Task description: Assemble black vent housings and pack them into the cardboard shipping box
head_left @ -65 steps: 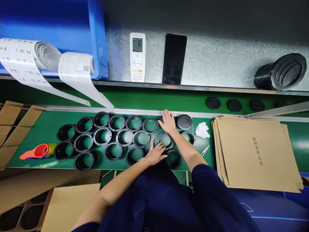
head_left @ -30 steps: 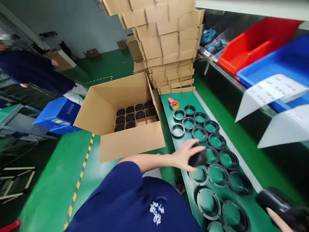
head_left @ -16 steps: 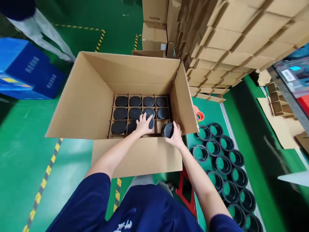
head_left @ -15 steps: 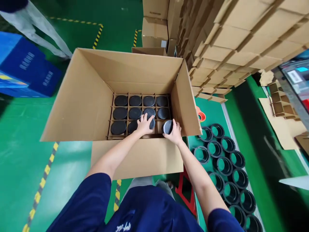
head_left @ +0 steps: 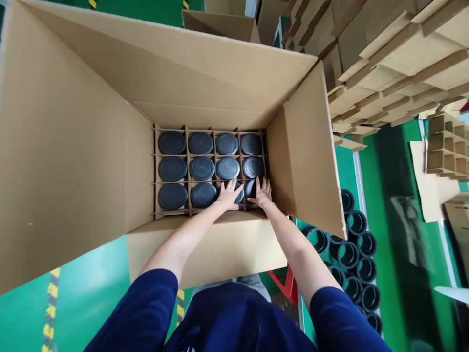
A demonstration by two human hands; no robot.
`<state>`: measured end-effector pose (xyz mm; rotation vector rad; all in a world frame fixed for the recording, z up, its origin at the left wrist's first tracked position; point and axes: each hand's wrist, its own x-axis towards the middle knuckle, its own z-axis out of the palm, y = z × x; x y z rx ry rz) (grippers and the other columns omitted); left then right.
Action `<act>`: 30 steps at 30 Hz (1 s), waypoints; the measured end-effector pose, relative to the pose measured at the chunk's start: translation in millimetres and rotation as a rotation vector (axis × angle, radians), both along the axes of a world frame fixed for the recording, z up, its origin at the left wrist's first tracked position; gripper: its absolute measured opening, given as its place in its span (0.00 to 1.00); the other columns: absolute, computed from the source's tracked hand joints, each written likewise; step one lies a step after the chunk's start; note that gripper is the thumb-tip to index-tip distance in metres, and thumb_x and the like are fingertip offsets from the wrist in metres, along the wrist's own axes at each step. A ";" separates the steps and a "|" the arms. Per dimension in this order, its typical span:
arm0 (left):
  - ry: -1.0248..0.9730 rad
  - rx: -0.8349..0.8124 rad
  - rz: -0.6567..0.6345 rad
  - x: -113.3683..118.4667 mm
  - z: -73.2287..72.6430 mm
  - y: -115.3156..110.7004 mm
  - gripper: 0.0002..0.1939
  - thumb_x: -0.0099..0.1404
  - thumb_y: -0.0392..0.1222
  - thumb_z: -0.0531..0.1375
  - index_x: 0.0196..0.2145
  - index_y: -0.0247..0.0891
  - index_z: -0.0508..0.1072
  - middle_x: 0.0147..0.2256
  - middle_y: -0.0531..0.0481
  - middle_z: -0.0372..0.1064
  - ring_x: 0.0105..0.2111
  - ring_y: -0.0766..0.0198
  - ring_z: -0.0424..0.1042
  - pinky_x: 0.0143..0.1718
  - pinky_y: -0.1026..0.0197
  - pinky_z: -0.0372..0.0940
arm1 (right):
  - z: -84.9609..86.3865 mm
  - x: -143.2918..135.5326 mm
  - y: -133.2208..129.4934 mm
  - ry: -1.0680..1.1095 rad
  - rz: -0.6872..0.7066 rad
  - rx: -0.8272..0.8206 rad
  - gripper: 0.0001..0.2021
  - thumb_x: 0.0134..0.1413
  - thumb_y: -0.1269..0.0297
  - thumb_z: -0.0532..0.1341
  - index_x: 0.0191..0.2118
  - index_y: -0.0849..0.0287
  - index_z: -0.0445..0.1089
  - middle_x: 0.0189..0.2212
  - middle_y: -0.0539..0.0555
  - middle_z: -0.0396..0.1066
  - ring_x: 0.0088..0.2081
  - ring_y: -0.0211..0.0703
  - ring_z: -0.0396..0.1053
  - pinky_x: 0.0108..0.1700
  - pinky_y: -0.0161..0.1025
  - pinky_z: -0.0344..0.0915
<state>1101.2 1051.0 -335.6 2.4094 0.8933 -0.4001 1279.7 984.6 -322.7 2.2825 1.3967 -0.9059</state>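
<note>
A large open cardboard box (head_left: pixel 220 115) stands in front of me, its flaps folded outward. Inside, a cardboard divider (head_left: pixel 187 171) forms rows of cells with black round-topped pieces (head_left: pixel 202 167) in them. My left hand (head_left: pixel 230 194) lies with spread fingers on a black piece (head_left: pixel 239 193) in the front row, partly covering it. Over the front right cell, my right hand (head_left: pixel 263 193) rests with fingers stretched out on another black piece (head_left: pixel 250 188). Most of that piece is hidden under the hand.
Several black rings (head_left: pixel 348 254) stand on a green surface to the right. Stacked cardboard dividers (head_left: pixel 388 63) rise at the upper right, and another divider (head_left: pixel 445 144) lies beyond. A red stool-like frame (head_left: pixel 289 286) is below the box.
My right hand has let go of the black piece, which now sits lower in the front right cell. Its fingers have straightened. The view has moved closer over the box.
</note>
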 end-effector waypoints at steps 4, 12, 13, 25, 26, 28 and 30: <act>-0.083 -0.004 -0.014 -11.4 -12.5 2.9 0.45 0.64 0.53 0.64 0.72 0.42 0.51 0.74 0.35 0.32 0.73 0.44 0.32 0.71 0.37 0.34 | 2.3 -1.2 -9.6 0.070 0.082 -0.118 0.47 0.64 0.52 0.60 0.75 0.60 0.30 0.74 0.66 0.18 0.74 0.62 0.24 0.71 0.53 0.39; -0.092 0.030 -0.068 -23.5 -23.5 3.3 0.43 0.66 0.57 0.60 0.72 0.42 0.49 0.74 0.37 0.32 0.73 0.44 0.31 0.71 0.36 0.32 | 13.1 -17.3 -11.9 0.183 0.119 -0.300 0.43 0.66 0.54 0.57 0.76 0.56 0.30 0.74 0.66 0.19 0.74 0.67 0.30 0.70 0.58 0.41; -0.099 0.044 -0.072 -23.7 -23.3 3.1 0.44 0.66 0.57 0.60 0.72 0.41 0.50 0.74 0.36 0.33 0.73 0.43 0.32 0.71 0.36 0.31 | 14.7 -17.5 -10.6 0.175 0.102 -0.271 0.42 0.66 0.54 0.57 0.76 0.56 0.32 0.74 0.66 0.21 0.73 0.68 0.33 0.70 0.58 0.42; -0.052 0.050 -0.100 -30.5 -21.1 3.0 0.40 0.70 0.56 0.54 0.72 0.36 0.48 0.74 0.36 0.33 0.74 0.48 0.31 0.71 0.36 0.27 | 3.3 -14.3 -14.6 0.210 0.086 -0.331 0.52 0.62 0.49 0.61 0.74 0.57 0.22 0.73 0.67 0.12 0.73 0.67 0.19 0.70 0.61 0.41; -0.054 0.047 -0.099 -31.3 -22.4 3.5 0.40 0.70 0.56 0.54 0.72 0.36 0.48 0.74 0.36 0.33 0.74 0.47 0.31 0.71 0.36 0.27 | 4.2 -16.7 -15.0 0.216 0.086 -0.345 0.52 0.61 0.48 0.62 0.75 0.58 0.24 0.73 0.67 0.14 0.73 0.69 0.21 0.69 0.62 0.42; -0.057 0.046 -0.095 -32.3 -25.4 4.8 0.40 0.70 0.57 0.54 0.72 0.36 0.48 0.74 0.36 0.33 0.74 0.47 0.32 0.71 0.36 0.27 | 7.8 -17.6 -12.6 0.219 0.086 -0.331 0.50 0.61 0.48 0.62 0.75 0.59 0.30 0.74 0.69 0.20 0.73 0.70 0.28 0.69 0.62 0.45; -0.067 0.050 -0.099 -32.9 -28.1 6.0 0.40 0.70 0.57 0.54 0.72 0.37 0.48 0.74 0.36 0.33 0.74 0.47 0.32 0.71 0.37 0.27 | 11.5 -12.8 -6.3 0.170 0.055 -0.194 0.46 0.63 0.49 0.60 0.76 0.60 0.33 0.74 0.70 0.26 0.73 0.68 0.35 0.68 0.60 0.49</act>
